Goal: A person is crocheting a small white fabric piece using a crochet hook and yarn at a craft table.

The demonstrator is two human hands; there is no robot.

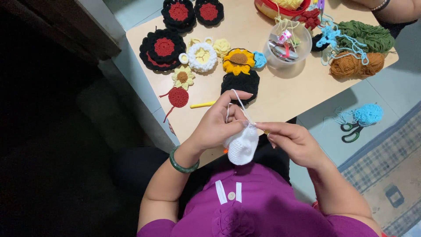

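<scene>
My left hand (217, 125) holds a small white crocheted piece (242, 147) in front of my purple top, with white yarn (237, 98) looped over the raised forefinger. A green bangle (180, 163) circles that wrist. My right hand (293, 141) is closed on a crochet hook whose tip meets the white piece; the hook itself is barely visible. Both hands hover over the near edge of a small wooden table (285, 94).
The table carries black-and-red crocheted rounds (163, 48), a sunflower piece (238, 60), a white ring (202, 57), a yellow hook (202, 104), a clear bowl of tools (289, 44), brown (355, 65) and green yarn (370, 37). Blue yarn (367, 114) and scissors (353, 131) lie on the floor at right. Another person's arm (390, 6) shows at the top right.
</scene>
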